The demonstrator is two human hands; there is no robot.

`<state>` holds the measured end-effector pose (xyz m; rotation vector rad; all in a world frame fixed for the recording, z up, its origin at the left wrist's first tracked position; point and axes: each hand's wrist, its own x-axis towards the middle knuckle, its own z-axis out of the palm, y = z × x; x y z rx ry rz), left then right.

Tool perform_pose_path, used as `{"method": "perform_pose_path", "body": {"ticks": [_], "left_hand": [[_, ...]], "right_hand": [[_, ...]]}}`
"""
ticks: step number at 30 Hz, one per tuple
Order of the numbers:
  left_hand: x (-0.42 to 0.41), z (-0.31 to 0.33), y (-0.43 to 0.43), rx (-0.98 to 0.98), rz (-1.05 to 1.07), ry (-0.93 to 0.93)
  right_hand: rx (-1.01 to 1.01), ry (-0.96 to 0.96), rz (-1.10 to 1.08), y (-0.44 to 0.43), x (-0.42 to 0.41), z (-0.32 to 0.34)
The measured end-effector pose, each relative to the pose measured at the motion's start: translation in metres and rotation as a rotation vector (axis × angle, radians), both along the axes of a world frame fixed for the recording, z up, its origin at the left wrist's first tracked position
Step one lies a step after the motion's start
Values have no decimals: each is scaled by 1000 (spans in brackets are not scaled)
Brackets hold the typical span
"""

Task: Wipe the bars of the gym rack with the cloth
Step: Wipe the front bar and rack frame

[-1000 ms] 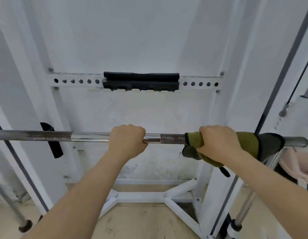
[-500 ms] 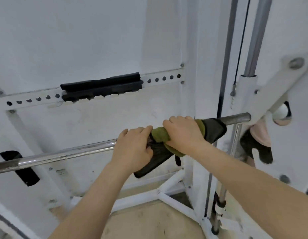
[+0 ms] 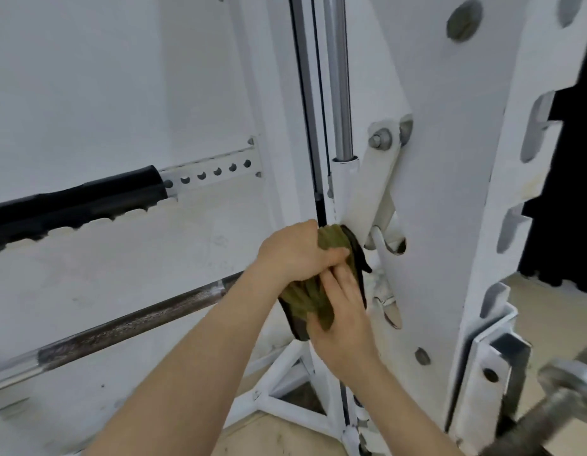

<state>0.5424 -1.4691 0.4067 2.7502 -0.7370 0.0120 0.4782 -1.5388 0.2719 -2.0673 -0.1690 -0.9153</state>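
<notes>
- The left hand (image 3: 295,251), which held bare bar a second ago, has slid right and now curls over the cloth (image 3: 303,302).
- The right hand (image 3: 346,324) has dropped lower, and its fingers grip the cloth's hanging part.
- The cloth sits bunched at the right end of the bar (image 3: 121,327), against the upright (image 3: 450,192).
- This end's pass looks finished, and the person is probably regathering the cloth for another stretch.
</notes>
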Motion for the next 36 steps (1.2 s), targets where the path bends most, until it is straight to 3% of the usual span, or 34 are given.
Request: {"method": "perform_pose_path", "body": {"ticks": [4, 8, 10, 12, 16, 21, 31, 36], "left_hand": [[33, 14, -31, 225, -23, 233], [49, 21, -45, 156, -13, 540], [48, 14, -48, 126, -14, 458], [36, -2, -48, 107, -3, 220], [5, -36, -36, 187, 11, -469], [1, -55, 37, 273, 99, -796], [-35, -58, 247, 298, 347, -753], [-56, -59, 356, 296, 441, -738]], "right_hand": [[404, 88, 29, -13, -25, -9], [1003, 393, 151, -33, -13, 5], [1228, 445, 316, -38, -2, 17], [1407, 410, 449, -40, 8, 27], [1442, 364, 458, -36, 25, 47], [1548, 291, 521, -16, 42, 58], [1514, 577, 974, 191, 24, 55], [1325, 674, 1099, 278, 5, 50]]}}
